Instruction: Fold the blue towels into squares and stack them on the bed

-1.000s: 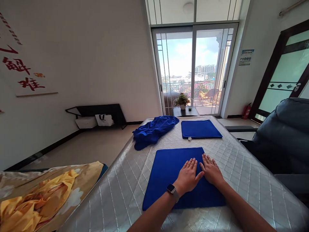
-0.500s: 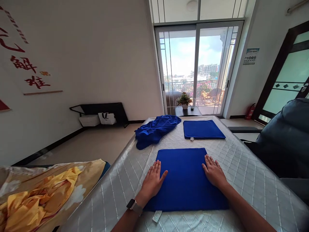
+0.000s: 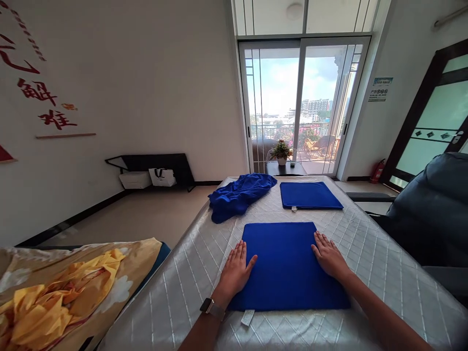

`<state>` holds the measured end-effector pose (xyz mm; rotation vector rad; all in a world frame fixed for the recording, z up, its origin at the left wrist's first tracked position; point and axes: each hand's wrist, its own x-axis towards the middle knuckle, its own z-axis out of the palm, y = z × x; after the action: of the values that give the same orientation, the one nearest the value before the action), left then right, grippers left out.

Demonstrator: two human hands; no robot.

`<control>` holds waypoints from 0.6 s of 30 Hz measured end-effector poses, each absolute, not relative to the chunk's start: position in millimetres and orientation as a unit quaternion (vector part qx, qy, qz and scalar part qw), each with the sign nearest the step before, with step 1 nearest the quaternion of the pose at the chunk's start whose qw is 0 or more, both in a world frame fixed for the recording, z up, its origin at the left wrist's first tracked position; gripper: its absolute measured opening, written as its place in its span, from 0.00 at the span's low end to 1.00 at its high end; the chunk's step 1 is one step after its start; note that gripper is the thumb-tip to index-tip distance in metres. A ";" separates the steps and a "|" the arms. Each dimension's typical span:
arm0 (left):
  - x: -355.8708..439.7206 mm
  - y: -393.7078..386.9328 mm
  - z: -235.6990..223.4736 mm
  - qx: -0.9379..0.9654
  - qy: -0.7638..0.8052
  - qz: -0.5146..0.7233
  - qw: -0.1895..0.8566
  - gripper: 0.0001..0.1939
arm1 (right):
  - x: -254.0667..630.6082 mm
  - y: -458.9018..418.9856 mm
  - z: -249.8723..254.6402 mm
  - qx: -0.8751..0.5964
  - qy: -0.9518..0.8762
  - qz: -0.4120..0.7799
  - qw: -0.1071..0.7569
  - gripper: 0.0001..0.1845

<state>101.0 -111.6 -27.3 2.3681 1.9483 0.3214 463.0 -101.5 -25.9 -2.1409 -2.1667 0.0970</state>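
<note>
A flat blue cloth [image 3: 285,268], roughly square, lies smooth on the quilted silver mattress [image 3: 175,287], with a white label [image 3: 247,318] sticking out at its near edge. On its left edge rests my left hand [image 3: 236,270], palm down, fingers stretched and thumb out over the fabric. My right hand [image 3: 329,256] lies flat along the opposite edge, fingers straight. Neither hand grips anything. Farther back on the mattress is a second blue cloth [image 3: 310,195], folded into a neat rectangle. To its left sits a crumpled blue cloth [image 3: 241,195] in a loose heap.
At lower left, a yellow cloth [image 3: 66,302] lies bunched on a patterned cover [image 3: 135,273]. A dark padded seat [image 3: 431,209] stands on the right. Beyond the mattress are a small black table [image 3: 285,169] with a potted plant [image 3: 281,152] and a sliding glass door [image 3: 274,107].
Both hands stay flat on the edges of the blue cloth. The whole view has shifted slightly, and the cloth with both hands appears a little farther right.
</note>
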 end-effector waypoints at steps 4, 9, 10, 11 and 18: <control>100.9 -111.7 -25.5 0.768 0.631 0.103 0.040 0.44 | 461.9 -122.7 -16.5 -0.696 -0.716 0.037 0.037 0.36; 101.3 -110.1 -26.0 0.768 0.632 0.095 0.035 0.44 | 456.5 -148.0 -25.4 -0.704 -0.708 0.050 0.034 0.37; 101.2 -110.1 -25.9 0.769 0.632 0.093 0.032 0.44 | 455.6 -150.3 -28.6 -0.707 -0.704 0.050 0.036 0.38; 101.1 -110.2 -25.5 0.769 0.632 0.091 0.029 0.44 | 454.9 -151.7 -31.5 -0.709 -0.702 0.050 0.039 0.37; 121.4 -117.6 -6.9 0.769 0.634 0.074 0.006 0.45 | 454.5 -151.5 -34.6 -0.709 -0.699 0.063 0.074 0.37</control>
<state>121.4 -117.6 -6.9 2.4089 1.9857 0.2317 454.5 -151.5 -34.6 -2.1284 -2.0978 0.1901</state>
